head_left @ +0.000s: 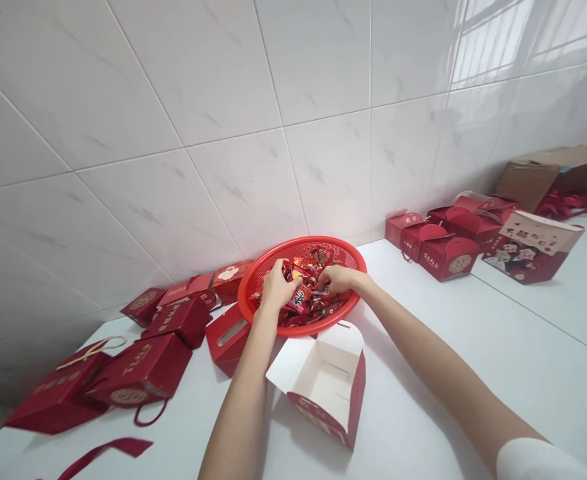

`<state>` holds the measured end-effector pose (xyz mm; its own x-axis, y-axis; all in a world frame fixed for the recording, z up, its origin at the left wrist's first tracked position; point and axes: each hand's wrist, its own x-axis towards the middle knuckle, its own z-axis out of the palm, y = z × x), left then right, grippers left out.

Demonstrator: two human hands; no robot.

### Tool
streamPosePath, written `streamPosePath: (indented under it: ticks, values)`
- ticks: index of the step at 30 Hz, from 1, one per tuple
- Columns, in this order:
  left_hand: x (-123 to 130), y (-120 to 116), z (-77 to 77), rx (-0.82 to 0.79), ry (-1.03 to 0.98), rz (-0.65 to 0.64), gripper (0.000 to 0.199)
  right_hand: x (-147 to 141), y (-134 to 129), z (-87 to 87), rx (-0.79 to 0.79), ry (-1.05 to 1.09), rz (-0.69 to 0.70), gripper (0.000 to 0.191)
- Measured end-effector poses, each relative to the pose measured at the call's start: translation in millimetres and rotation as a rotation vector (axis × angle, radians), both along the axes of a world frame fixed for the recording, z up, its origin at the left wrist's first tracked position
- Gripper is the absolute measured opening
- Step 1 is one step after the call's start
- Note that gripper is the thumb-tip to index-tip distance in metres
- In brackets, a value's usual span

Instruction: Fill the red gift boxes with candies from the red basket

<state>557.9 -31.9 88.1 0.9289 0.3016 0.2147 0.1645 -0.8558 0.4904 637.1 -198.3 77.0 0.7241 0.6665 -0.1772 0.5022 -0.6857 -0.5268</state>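
Note:
A red plastic basket (243, 303) with a perforated wall holds many red-wrapped sweets (318, 310). Both hands reach into it. My left hand (279, 287) is at the basket's left side, thumb and fingers curled round some wrapped pieces. On the right side, my right hand (336, 280) has its fingertips down among the sweets, so what they hold is hidden. Just in front of the basket, between my forearms, an open red box (357, 400) with a white inside stands with its flaps spread and nothing visible in it.
Closed red gift boxes (146, 367) stand at the left. More boxes (446, 257), a printed bag-like box (528, 247) and a brown carton (528, 183) are at the right. A dark red ribbon (108, 453) lies front left. Behind rises a tiled wall (233, 180).

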Motion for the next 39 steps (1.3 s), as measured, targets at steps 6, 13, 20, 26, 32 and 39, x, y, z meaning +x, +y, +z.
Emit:
streamPosePath:
  ticks: [6, 13, 20, 26, 32, 39]
  values:
    - [1.0, 0.5, -1.6, -0.056, -0.062, -0.006, 0.046, -3.0, 1.6, -0.7, -0.024, -0.054, -0.033, 0.032]
    - [0.5, -0.7, -4.1, -0.096, -0.135, -0.013, 0.063, -4.0, -0.4, 0.3, 0.167, -0.161, -0.066, 0.015]
    - [1.2, -0.6, -6.7, -0.169, -0.158, -0.030, 0.068, -2.4, -5.1, -3.4, 0.885, 0.235, -0.323, 0.015]
    - [4.5, 2.4, -13.1, -0.259, -0.210, -0.057, 0.072, -1.3, -8.8, -4.6, 1.071, 0.368, -0.376, 0.033]
    - [8.4, 4.0, -13.0, -0.296, -0.227, -0.059, 0.053, -1.0, -12.2, -3.7, 1.076, 0.451, -0.277, 0.023]
    - [10.9, 4.4, -13.8, -0.300, -0.273, -0.112, 0.040, 0.6, -9.8, -6.9, 1.207, 0.560, -0.269, 0.033]
